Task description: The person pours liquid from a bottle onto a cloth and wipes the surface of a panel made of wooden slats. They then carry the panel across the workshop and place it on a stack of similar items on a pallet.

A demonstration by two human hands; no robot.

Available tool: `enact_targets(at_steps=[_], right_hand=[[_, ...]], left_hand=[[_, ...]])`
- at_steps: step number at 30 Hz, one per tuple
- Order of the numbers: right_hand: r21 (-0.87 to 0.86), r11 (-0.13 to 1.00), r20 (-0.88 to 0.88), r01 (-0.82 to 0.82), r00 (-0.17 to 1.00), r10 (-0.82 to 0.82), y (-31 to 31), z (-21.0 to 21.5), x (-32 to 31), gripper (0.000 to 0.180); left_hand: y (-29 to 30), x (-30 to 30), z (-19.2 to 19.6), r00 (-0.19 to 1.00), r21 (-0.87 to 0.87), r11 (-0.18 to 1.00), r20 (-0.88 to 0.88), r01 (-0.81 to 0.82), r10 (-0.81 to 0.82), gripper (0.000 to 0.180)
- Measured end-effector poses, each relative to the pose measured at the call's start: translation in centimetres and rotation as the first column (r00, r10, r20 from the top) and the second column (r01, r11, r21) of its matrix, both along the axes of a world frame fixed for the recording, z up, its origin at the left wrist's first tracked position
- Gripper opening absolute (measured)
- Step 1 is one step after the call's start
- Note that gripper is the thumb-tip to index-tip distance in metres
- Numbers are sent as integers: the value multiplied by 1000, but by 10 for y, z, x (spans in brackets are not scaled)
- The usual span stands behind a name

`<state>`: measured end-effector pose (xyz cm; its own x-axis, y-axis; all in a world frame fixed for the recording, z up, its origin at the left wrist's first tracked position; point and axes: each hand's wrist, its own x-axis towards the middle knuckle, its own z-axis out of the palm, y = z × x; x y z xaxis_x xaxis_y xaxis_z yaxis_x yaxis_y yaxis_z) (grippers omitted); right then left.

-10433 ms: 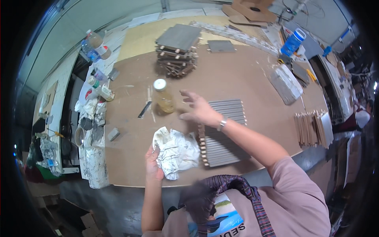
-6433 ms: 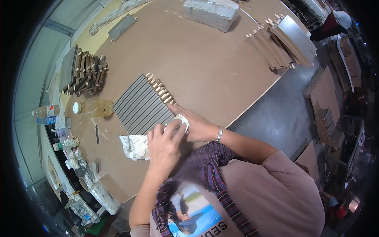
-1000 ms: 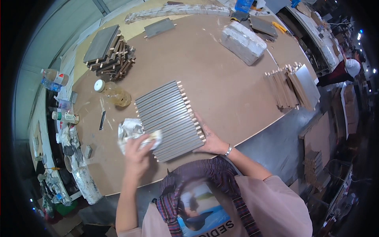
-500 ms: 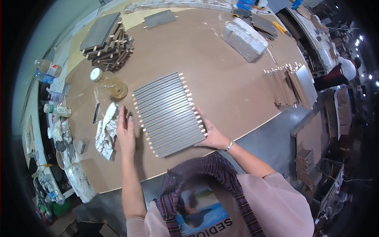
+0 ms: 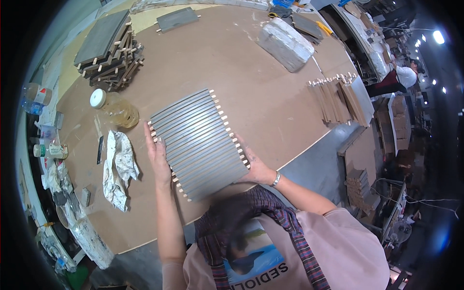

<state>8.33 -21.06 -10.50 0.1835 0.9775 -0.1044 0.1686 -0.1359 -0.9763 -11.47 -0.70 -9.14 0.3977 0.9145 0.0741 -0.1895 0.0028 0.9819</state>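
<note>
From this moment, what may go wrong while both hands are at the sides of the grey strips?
First, the grey strips look like separate pieces, so uneven pressure from the left hand and right hand might push some out of line. Second, the lidded jar of yellowish liquid is close to the left fingertips and might be knocked. Third, the board stack has unevenly laid pieces, so a bump might topple it.

And there's a lamp (image 5: 438,36) blazing at two o'clock, white glare across the grey boards (image 5: 199,145), dimness at three, fisheye rim black
</note>
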Motion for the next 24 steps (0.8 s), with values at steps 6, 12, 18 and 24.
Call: enact_targets(at_steps=[6, 12, 18, 24], right_hand=[[-25, 1000, 32, -18, 999, 19, -1, 7, 3, 132], [-111, 994, -53, 19, 998, -25, 1, 27, -1, 126], [-275, 962, -127, -2, 991, -35, -1, 33, -1, 90], [-291, 943, -25, -160, 987, 160, -10, 40, 23, 96]], left_hand=[[0, 1, 2, 1000, -39, 999, -10, -11, 11, 69], [0, 2, 1, 1000, -62, 998, 7, -26, 27, 71], [3, 2, 0, 999, -87, 995, 28, -44, 47, 74], [7, -4, -6, 997, -172, 985, 81, -1, 15, 77]])
